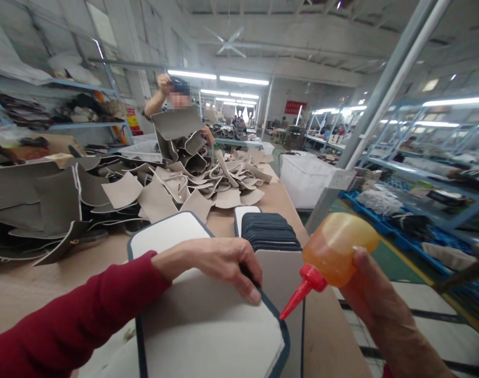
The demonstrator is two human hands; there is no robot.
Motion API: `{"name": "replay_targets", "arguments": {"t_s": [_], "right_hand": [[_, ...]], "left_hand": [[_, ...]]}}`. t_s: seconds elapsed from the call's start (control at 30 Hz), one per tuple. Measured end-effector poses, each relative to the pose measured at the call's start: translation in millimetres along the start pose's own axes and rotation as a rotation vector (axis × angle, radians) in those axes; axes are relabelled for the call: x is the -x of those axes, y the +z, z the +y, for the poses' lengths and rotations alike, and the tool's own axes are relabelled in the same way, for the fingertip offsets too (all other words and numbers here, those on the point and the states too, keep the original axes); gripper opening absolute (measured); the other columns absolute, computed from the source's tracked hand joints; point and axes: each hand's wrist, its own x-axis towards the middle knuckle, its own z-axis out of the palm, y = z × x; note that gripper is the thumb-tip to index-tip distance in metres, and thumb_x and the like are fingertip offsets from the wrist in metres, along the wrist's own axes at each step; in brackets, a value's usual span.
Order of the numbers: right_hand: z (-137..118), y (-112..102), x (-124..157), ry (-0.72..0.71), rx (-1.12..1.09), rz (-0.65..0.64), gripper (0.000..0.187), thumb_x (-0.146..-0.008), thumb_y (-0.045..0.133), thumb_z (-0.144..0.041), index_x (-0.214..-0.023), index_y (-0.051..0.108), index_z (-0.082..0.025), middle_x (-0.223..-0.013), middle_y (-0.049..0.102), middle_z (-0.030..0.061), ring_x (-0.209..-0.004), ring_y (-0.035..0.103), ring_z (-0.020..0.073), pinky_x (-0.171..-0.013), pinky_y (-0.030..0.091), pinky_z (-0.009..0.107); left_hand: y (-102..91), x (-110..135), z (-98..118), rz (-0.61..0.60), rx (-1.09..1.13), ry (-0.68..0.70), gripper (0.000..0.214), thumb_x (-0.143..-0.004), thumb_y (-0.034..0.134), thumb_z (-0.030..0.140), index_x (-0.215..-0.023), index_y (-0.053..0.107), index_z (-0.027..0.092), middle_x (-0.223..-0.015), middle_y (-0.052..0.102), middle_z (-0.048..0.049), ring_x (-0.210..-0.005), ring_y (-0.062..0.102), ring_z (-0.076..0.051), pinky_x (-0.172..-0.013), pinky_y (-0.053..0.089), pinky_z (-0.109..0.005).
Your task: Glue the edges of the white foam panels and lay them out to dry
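A white panel with a dark blue edge point(211, 325) lies in front of me, its corners rounded. My left hand point(219, 265) grips its right edge, thumb on the white face and fingers curled over the dark rim. In my right hand point(369, 283) is a translucent glue bottle point(337, 247) holding amber liquid, tilted downward. Its red nozzle points at the panel's dark edge near the right corner, touching or very close. Behind my left hand rests another white panel point(168, 231). A row of dark-edged panels point(268, 231) stands to the right of it.
Grey-beige cut pieces point(164, 194) are heaped across the far table point(11, 294). Across it stands a co-worker point(176, 105), one arm raised, behind a grey piece. A white bin point(306, 178) and metal post point(381, 94) are right of the table; shelves line both sides.
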Motion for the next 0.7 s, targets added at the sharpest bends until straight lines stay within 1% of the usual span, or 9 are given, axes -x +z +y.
{"name": "replay_targets", "arguments": {"t_s": [0.13, 0.23, 0.3, 0.4, 0.53, 0.63, 0.7], "right_hand": [[4.1, -1.5, -6.2, 0.005, -0.033, 0.005, 0.044, -0.055, 0.081, -0.045, -0.091, 0.069, -0.023, -0.086, 0.071, 0.0023, -0.075, 0.067, 0.0175, -0.069, 0.056, 0.020], [6.4, -1.7, -8.0, 0.003, -0.052, 0.010, 0.045, -0.053, 0.082, -0.043, -0.091, 0.069, -0.023, -0.087, 0.071, 0.0020, -0.075, 0.066, 0.0167, -0.068, 0.055, 0.019], [7.5, -2.3, -7.9, -0.017, -0.043, 0.013, 0.049, -0.053, 0.082, -0.043, -0.095, 0.068, -0.023, -0.086, 0.070, 0.0016, -0.074, 0.066, 0.0163, -0.070, 0.055, 0.020], [8.3, -3.7, -6.0, -0.031, -0.021, 0.011, 0.052, -0.054, 0.082, -0.044, -0.100, 0.067, -0.023, -0.082, 0.069, 0.0012, -0.072, 0.065, 0.0160, -0.071, 0.055, 0.021], [6.9, -5.2, -1.7, -0.026, -0.023, 0.007, 0.052, -0.054, 0.082, -0.044, -0.099, 0.066, -0.024, -0.085, 0.069, 0.0018, -0.074, 0.065, 0.0174, -0.070, 0.056, 0.022], [5.0, -7.0, 1.8, -0.049, -0.014, 0.011, 0.053, -0.053, 0.082, -0.045, -0.100, 0.065, -0.024, -0.081, 0.069, 0.0012, -0.076, 0.065, 0.0186, -0.071, 0.056, 0.024], [4.0, -9.1, 4.5, -0.056, -0.010, 0.011, 0.055, -0.052, 0.082, -0.045, -0.100, 0.065, -0.024, -0.083, 0.069, 0.0016, -0.075, 0.066, 0.0189, -0.071, 0.057, 0.025]], "left_hand": [[-1.6, -1.6, -2.3, 0.029, 0.003, -0.014, 0.024, -0.076, 0.065, 0.032, -0.082, 0.070, 0.010, -0.063, 0.053, 0.0015, -0.056, 0.043, -0.007, -0.048, 0.031, -0.017], [-2.2, -1.0, -4.8, 0.055, -0.006, -0.014, 0.022, -0.076, 0.066, 0.032, -0.082, 0.071, 0.012, -0.065, 0.057, 0.0008, -0.059, 0.045, -0.008, -0.050, 0.033, -0.017], [-2.2, -0.7, -6.0, 0.061, -0.003, -0.011, 0.023, -0.076, 0.066, 0.033, -0.083, 0.071, 0.012, -0.067, 0.059, 0.0004, -0.061, 0.047, -0.009, -0.052, 0.035, -0.017], [-1.2, -0.9, -5.8, 0.046, 0.007, -0.020, 0.023, -0.076, 0.066, 0.033, -0.082, 0.071, 0.012, -0.066, 0.057, 0.0009, -0.060, 0.046, -0.009, -0.051, 0.034, -0.017], [1.5, -2.2, -2.6, 0.022, 0.018, -0.031, 0.022, -0.076, 0.065, 0.030, -0.082, 0.070, 0.010, -0.064, 0.054, 0.0012, -0.060, 0.045, -0.009, -0.050, 0.033, -0.017], [3.9, -3.2, -0.7, 0.015, 0.016, -0.026, 0.021, -0.076, 0.066, 0.030, -0.081, 0.071, 0.010, -0.063, 0.054, 0.0013, -0.059, 0.044, -0.009, -0.050, 0.032, -0.017], [5.6, -3.9, -0.3, -0.006, 0.026, -0.013, 0.021, -0.076, 0.065, 0.031, -0.083, 0.071, 0.011, -0.064, 0.055, 0.0009, -0.060, 0.044, -0.009, -0.051, 0.033, -0.018]]}}
